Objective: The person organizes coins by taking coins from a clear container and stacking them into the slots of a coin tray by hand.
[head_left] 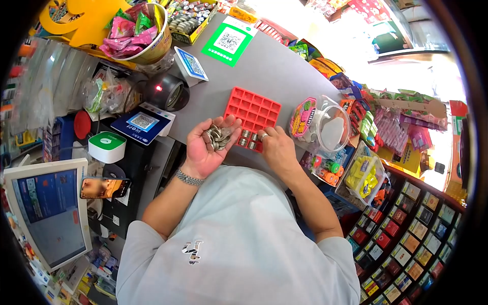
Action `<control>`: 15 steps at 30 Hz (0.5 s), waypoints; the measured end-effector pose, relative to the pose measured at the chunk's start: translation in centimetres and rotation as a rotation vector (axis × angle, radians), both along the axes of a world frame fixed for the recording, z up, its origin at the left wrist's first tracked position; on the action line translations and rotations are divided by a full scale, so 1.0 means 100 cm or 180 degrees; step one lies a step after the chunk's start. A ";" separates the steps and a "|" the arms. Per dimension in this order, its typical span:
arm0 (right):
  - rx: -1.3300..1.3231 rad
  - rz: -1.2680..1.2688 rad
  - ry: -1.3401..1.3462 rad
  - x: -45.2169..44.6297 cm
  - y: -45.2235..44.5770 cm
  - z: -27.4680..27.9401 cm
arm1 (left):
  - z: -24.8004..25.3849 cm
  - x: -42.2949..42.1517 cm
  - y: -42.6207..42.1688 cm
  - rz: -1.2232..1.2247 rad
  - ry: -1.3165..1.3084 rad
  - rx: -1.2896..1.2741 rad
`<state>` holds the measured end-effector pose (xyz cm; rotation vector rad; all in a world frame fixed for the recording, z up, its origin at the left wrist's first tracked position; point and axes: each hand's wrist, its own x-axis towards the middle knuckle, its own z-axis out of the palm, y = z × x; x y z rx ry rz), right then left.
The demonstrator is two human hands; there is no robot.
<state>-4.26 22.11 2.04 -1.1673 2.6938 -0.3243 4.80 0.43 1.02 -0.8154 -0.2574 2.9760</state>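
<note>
My left hand [197,155] is palm up and cupped around a heap of loose coins [217,138]. Its fingertips come close to the near left edge of a red compartment tray [252,108] lying on the grey counter. Stacked coins [245,142] fill several compartments at the tray's near end, while the farther ones look bare. At that near right corner, my right hand [277,148] has its fingers pinched together over the tray. Whatever is between those fingertips is hidden. A ring is on the right hand and a metal watch on the left wrist.
A clear plastic jar [330,127] stands right of the tray. Left are a black scanner [166,92], a blue QR card [137,124] and a monitor [48,211] with a phone [105,188]. A green QR sheet [230,40] lies beyond; packaged goods line the counter's edges.
</note>
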 end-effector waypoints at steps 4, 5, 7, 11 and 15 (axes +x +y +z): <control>0.0174 0.0066 0.0096 0.006 0.002 0.007 | -0.004 -0.002 0.006 -0.0043 0.0046 0.0148; 0.0267 0.0035 0.0119 0.007 0.000 0.010 | -0.004 -0.002 0.006 -0.0064 0.0107 0.0150; 0.0066 0.0070 0.0150 0.009 -0.002 0.016 | -0.002 -0.004 0.007 -0.0071 0.0089 0.0115; -0.0154 -0.0096 -0.0006 0.014 -0.001 0.010 | 0.001 -0.007 0.012 -0.0129 0.0092 0.0060; -0.1459 -0.0740 -0.0951 0.015 -0.021 0.046 | 0.006 -0.011 0.018 -0.0211 0.0087 -0.0019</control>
